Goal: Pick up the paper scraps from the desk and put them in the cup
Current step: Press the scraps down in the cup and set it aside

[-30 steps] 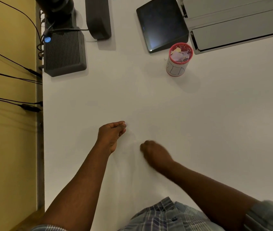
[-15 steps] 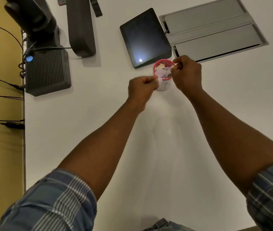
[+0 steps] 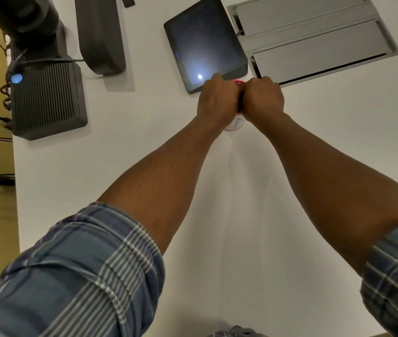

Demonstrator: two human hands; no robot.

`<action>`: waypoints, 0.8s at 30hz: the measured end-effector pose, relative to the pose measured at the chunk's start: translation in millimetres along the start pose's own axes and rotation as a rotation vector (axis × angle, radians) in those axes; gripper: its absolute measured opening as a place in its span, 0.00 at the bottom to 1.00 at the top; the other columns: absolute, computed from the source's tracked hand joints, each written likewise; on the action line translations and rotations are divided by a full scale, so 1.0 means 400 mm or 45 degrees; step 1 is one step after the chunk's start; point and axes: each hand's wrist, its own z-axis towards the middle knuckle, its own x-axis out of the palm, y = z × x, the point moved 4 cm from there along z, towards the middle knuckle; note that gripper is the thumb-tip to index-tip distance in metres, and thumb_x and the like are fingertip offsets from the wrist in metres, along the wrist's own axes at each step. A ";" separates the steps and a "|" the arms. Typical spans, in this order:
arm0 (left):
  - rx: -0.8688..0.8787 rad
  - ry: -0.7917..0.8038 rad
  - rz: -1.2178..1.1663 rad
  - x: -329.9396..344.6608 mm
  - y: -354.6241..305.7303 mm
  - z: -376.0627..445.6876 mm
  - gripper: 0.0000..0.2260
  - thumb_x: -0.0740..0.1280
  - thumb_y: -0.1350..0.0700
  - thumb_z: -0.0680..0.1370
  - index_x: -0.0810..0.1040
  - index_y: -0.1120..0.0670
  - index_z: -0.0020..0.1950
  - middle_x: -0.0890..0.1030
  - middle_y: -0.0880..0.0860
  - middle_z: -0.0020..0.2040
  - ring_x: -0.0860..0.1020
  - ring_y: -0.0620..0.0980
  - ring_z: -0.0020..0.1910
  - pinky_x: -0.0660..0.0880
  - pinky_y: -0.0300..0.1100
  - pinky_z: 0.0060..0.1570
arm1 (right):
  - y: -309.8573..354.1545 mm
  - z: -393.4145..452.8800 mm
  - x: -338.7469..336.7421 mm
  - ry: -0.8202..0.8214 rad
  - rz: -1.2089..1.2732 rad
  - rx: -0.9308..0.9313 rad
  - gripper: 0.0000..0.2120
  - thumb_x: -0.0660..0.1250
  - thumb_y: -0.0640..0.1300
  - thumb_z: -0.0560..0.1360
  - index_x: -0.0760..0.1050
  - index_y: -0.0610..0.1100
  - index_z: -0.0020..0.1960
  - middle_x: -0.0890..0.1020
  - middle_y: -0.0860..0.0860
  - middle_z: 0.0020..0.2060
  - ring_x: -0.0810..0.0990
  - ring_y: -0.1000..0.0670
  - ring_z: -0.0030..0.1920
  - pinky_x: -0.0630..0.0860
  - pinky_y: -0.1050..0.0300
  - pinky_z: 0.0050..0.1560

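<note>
The cup (image 3: 235,124) stands on the white desk (image 3: 144,147) just in front of the tablet. Only a sliver of its red rim and the lower white wall show between and under my hands. My left hand (image 3: 217,100) and my right hand (image 3: 263,98) hover side by side right over the cup's mouth, knuckles up and fingers curled downward. Their fingertips are hidden, and so is any paper scrap they may pinch. No loose scraps show on the desk.
A dark tablet (image 3: 205,42) lies just behind the cup, with a grey cable hatch (image 3: 314,37) to its right. At the back left stand a black ribbed box (image 3: 47,100) with a blue light and a grey stand (image 3: 100,35). Cables hang off the desk's left edge.
Both hands rose from the near desk to the cup, each pinching a scrap half a second ago. Now they have closed in together over the cup's mouth and cover it.
</note>
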 end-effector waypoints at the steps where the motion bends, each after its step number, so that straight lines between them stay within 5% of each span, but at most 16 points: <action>1: 0.044 0.056 0.037 0.004 -0.006 0.005 0.10 0.64 0.52 0.78 0.79 0.56 0.54 0.76 0.54 0.51 0.74 0.47 0.47 0.67 0.30 0.43 | 0.003 0.001 0.000 0.027 -0.014 -0.004 0.07 0.64 0.39 0.77 0.77 0.36 0.51 0.82 0.39 0.47 0.80 0.40 0.50 0.75 0.48 0.54; 4: 0.131 0.188 0.208 -0.003 -0.023 0.005 0.10 0.66 0.53 0.77 0.78 0.55 0.57 0.78 0.58 0.56 0.73 0.55 0.58 0.70 0.47 0.58 | 0.002 0.001 -0.001 0.059 -0.001 -0.008 0.08 0.64 0.39 0.77 0.77 0.36 0.53 0.82 0.39 0.47 0.81 0.40 0.48 0.76 0.48 0.51; 8: 0.166 0.234 0.067 -0.027 -0.030 -0.019 0.09 0.66 0.58 0.77 0.80 0.56 0.55 0.81 0.56 0.51 0.78 0.54 0.53 0.72 0.42 0.54 | -0.018 -0.029 -0.008 -0.142 0.178 -0.057 0.09 0.64 0.45 0.78 0.81 0.43 0.53 0.84 0.43 0.43 0.82 0.42 0.43 0.78 0.50 0.46; 11: 0.007 0.055 -0.199 -0.071 0.005 -0.044 0.09 0.67 0.57 0.75 0.82 0.57 0.53 0.83 0.56 0.51 0.80 0.53 0.50 0.75 0.41 0.53 | -0.037 -0.073 -0.015 -0.412 0.408 -0.065 0.11 0.64 0.49 0.77 0.81 0.48 0.56 0.85 0.46 0.47 0.81 0.44 0.46 0.79 0.49 0.47; 15: -0.249 -0.240 -0.409 -0.101 0.097 -0.110 0.13 0.61 0.68 0.73 0.83 0.59 0.50 0.85 0.57 0.48 0.82 0.53 0.48 0.74 0.35 0.49 | -0.064 -0.118 0.016 -0.528 0.599 0.067 0.12 0.62 0.51 0.78 0.79 0.47 0.56 0.82 0.48 0.52 0.78 0.49 0.51 0.75 0.58 0.48; 19: -0.416 -0.166 -0.394 -0.068 0.182 -0.190 0.16 0.58 0.69 0.71 0.83 0.59 0.50 0.84 0.56 0.50 0.81 0.52 0.52 0.71 0.33 0.52 | -0.054 -0.150 0.049 -0.488 0.612 0.124 0.13 0.64 0.51 0.77 0.74 0.48 0.59 0.77 0.47 0.59 0.78 0.48 0.55 0.79 0.54 0.49; 24: -0.453 -0.016 -0.306 -0.024 0.246 -0.284 0.15 0.61 0.63 0.74 0.81 0.56 0.57 0.82 0.55 0.57 0.78 0.54 0.59 0.73 0.42 0.59 | -0.015 -0.173 0.077 -0.315 0.545 0.073 0.19 0.70 0.53 0.73 0.73 0.49 0.62 0.69 0.45 0.65 0.72 0.45 0.63 0.75 0.56 0.49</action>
